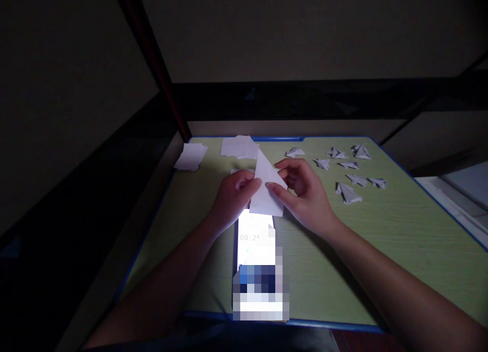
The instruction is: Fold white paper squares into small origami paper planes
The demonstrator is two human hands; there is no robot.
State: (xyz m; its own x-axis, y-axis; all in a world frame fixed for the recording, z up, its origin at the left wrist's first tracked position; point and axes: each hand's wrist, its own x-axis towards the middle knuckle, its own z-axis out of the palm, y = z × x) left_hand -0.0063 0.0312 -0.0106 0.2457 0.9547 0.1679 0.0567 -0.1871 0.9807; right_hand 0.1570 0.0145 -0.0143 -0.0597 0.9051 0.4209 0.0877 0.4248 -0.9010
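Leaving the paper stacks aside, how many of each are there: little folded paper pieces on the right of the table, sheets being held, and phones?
Small folded paper pieces: 8
Folded sheet held by the left hand and right hand: 1
Phone: 1
Total: 10

The place looks like a corner of a home, though the dark keeps this from being certain. Under the left hand (234,197) and the right hand (308,199) spreads a plain green surface (320,281) with a blue edge (278,139), more household than industrial. Beyond both hands rises a dim, pale wall (285,31) with a dark band (290,100) low across it; a reddish post (151,52) stands beyond and left of the left hand. Nearer the person than the hands, a lit phone (257,250) glows on the surface, and small paper folds (347,193) lie right of the right hand.
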